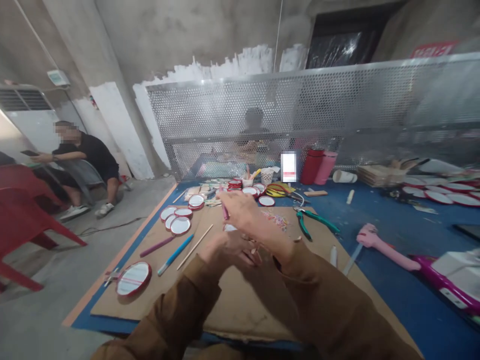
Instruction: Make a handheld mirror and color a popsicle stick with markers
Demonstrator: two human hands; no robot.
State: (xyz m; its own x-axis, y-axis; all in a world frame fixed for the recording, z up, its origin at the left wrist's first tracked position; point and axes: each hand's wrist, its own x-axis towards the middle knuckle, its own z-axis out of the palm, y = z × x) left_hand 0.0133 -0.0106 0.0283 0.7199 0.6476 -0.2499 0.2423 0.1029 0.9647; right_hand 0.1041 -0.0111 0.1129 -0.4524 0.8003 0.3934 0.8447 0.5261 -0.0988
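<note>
My right hand (245,212) is raised over the cardboard sheet (232,310), its fingers closed around a slim purple stick-like tool (225,211). Just below and crossing under it is my left hand (232,246), with bent fingers. What the left hand grips is mostly hidden; a small pale wooden-looking piece (257,256) shows by its fingers. Part of a white disc (229,227) appears between the hands, and I cannot tell whether it is held. Small coloured rubber bands (275,220) lie in a loose pile beyond my right wrist.
Left on the cardboard are white red-rimmed discs (180,225), a larger one (133,279), a blue pen (176,254), a purple stick (157,246) and a wooden stick (195,247). Green-handled pliers (318,220) and a pink glue gun (390,250) lie right. A perforated metal screen (217,115) stands behind.
</note>
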